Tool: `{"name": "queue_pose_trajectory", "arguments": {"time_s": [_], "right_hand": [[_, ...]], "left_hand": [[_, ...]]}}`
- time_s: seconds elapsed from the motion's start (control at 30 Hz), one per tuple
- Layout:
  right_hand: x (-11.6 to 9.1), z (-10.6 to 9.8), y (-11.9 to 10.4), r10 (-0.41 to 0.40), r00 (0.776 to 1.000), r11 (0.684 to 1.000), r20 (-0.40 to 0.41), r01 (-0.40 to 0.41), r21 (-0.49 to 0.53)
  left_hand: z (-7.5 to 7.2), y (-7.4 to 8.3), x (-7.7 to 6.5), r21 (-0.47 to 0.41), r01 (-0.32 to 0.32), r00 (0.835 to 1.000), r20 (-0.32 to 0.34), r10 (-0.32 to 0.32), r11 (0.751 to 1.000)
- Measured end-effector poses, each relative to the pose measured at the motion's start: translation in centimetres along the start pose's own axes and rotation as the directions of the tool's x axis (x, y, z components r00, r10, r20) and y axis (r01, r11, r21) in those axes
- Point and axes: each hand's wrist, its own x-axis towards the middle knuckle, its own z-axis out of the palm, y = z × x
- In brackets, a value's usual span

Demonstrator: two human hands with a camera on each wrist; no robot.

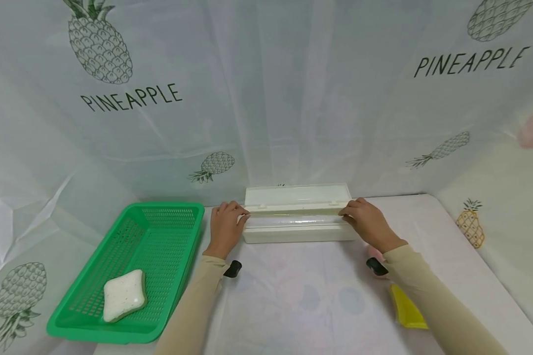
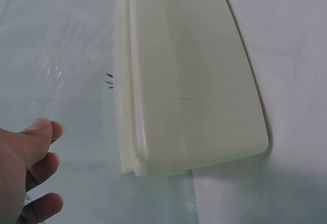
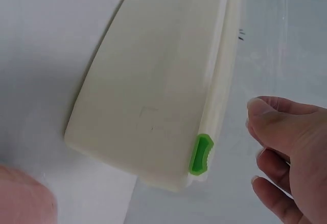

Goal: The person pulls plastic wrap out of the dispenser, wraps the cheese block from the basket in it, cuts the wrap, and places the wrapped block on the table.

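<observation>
A white cling film dispenser (image 1: 299, 233) lies at the back of the table, its lid (image 1: 297, 194) raised. Clear cling film (image 2: 51, 75) stretches up from it between both hands. At the left end my left hand (image 1: 225, 228) pinches one corner of the film between thumb and forefinger, the other fingers loosely bent. My right hand (image 1: 370, 224) pinches the film at the opposite end in the same way. In the right wrist view a green slider (image 3: 201, 155) shows on the dispenser's edge.
To the left stands a green basket (image 1: 190, 256) with a white bread-slice-shaped item (image 1: 124, 296) inside. A yellow container (image 1: 409, 310) sits partly under the right sleeve, near a pink object (image 3: 25, 198). A pineapple-print sheet (image 1: 288, 98) hangs behind the table.
</observation>
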Motion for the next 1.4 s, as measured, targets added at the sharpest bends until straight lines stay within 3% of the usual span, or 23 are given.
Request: {"name": "queue_pose_trajectory", "arguments": {"time_s": [0.3, 0.63, 1.4], "right_hand": [[0.2, -0.5, 0.1, -0.010, 0.997, 0.998, -0.078, 0.005, -0.070], [0.7, -2.2, -0.6, -0.006, 0.995, 0.993, -0.095, -0.005, -0.121], [0.8, -5.9, -1.7, -0.070, 0.983, 0.994, -0.170, 0.055, -0.092]], "left_hand": [[-0.7, 0.0, 0.0, -0.018, 0.002, 1.000, -0.014, -0.003, 1.000], [-1.8, 0.1, 0.2, -0.024, 0.037, 0.999, -0.017, -0.038, 0.999], [-5.8, 1.4, 0.1, -0.053, -0.019, 0.997, -0.082, 0.015, 0.998]]}}
